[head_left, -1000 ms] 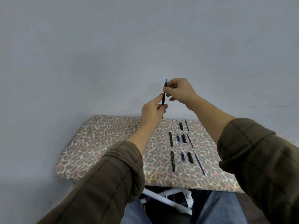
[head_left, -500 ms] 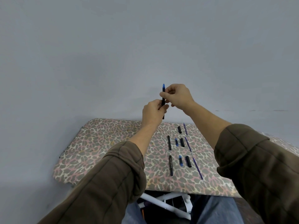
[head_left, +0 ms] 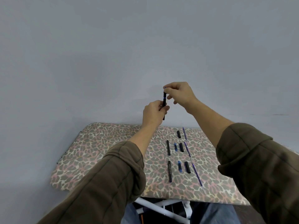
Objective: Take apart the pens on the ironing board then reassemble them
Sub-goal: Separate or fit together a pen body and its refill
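Black pen (head_left: 164, 96) upright, left hand (head_left: 152, 114) gripping its barrel, right hand (head_left: 181, 94) fingers (head_left: 169, 91) pinching top (blue tip)

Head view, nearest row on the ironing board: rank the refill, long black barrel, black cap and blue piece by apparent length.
1. blue refill, longest
2. long black barrel
3. black cap and blue piece: they look about alike, so not ranked

Black pen (head_left: 164, 96) upright in air; black barrels (head_left: 168, 147), blue tips (head_left: 175, 146), thin refills (head_left: 188, 151) in rows on ironing board (head_left: 105, 151).
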